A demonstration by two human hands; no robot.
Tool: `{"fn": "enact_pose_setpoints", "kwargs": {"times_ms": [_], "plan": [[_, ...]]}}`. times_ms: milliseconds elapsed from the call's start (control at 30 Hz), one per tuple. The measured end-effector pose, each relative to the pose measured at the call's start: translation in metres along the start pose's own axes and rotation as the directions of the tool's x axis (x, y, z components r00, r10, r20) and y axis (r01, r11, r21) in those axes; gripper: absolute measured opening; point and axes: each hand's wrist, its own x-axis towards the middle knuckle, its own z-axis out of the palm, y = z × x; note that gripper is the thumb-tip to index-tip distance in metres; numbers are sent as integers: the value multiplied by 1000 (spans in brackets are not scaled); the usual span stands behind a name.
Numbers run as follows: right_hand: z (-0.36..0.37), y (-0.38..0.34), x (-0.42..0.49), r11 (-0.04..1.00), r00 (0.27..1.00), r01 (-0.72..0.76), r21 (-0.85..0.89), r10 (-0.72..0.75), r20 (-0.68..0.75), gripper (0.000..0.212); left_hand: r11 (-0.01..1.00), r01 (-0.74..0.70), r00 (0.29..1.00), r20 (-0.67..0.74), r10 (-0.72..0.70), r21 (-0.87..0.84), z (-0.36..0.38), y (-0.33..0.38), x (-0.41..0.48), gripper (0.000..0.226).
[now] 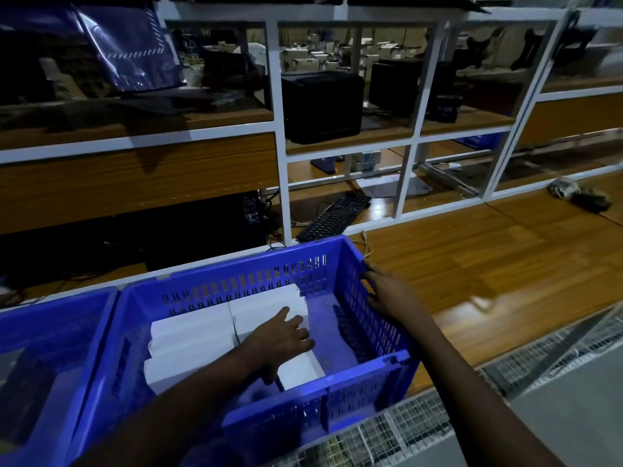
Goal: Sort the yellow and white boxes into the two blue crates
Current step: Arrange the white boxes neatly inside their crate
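Several white boxes point(192, 332) sit packed in the crate point(236, 281) as our left hand point(283, 335) presses one down with flat, spread fingers, seemingly to seat it, while our right hand point(387, 291) rests loose-fingered on the side wall, likely steadying it.

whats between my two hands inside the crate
In the head view, only bare crate floor separates the left hand on the white boxes from the right hand.

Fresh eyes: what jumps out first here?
The bright blue crate at centre, with white boxes packed along its left side. The left hand rests on those boxes while the right hand rests on the crate's right rim. A second blue crate sits at far left.
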Motion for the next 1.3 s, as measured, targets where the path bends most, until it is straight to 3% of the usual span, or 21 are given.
{"fn": "enact_pose_setpoints", "kwargs": {"times_ms": [200, 300, 400, 500, 600, 667, 733, 800, 867, 967, 1067, 1133, 1200, 1300], "plan": [[-7, -10, -9, 996, 997, -41, -76, 36, -64, 51, 981, 173, 981, -74, -179, -84, -11, -16, -24, 111], [-11, -20, -11, 995, 988, -4, -100, -11, -157, 48, 890, 325, 931, -56, -360, -320, -18, -29, -42, 110], [-11, -42, -3, 999, 986, 39, -21, -42, -162, 44, 680, 408, 853, -12, -522, -609, -17, -41, -58, 101], [-4, -69, 12, 971, 977, 136, 197, -99, -188, 39, 428, 413, 755, 39, -655, -804, -6, -50, -66, 89], [3, -96, 27, 874, 982, 101, 475, -12, -187, 31, 178, 329, 705, 116, -700, -927, 8, -48, -69, 93], [10, -112, 37, 753, 988, 76, 653, 31, -151, 25, 34, 257, 688, 158, -708, -966, 17, -43, -71, 100], [18, -123, 41, 600, 997, 17, 800, 45, -55, 22, 44, 295, 671, 174, -721, -954, 27, -41, -74, 98], [22, -125, 42, 430, 991, -133, 893, 61, 118, 18, 170, 383, 654, 137, -744, -908, 32, -43, -75, 96], [26, -119, 43, 356, 956, -288, 889, 61, 286, 27, 192, 387, 657, 123, -744, -902, 30, -43, -73, 94], [31, -111, 48, 411, 922, -374, 831, 67, 382, 31, 131, 345, 691, 158, -705, -929, 29, -44, -66, 91], [36, -111, 51, 402, 889, -454, 795, 153, 431, 33, -94, 207, 714, 216, -666, -974, 29, -46, -63, 85], [40, -109, 54, 394, 858, -514, 762, 218, 465, 35, -194, 131, 709, 229, -667, -972, 30, -47, -62, 63], [40, -106, 55, 419, 841, -541, 729, 274, 467, 31, -191, 132, 704, 228, -672, -973, 29, -48, -60, 49], [38, -105, 54, 539, 879, -476, 695, 275, 389, 24, -86, 175, 708, 186, -681, -981, 26, -48, -59, 61]]}}
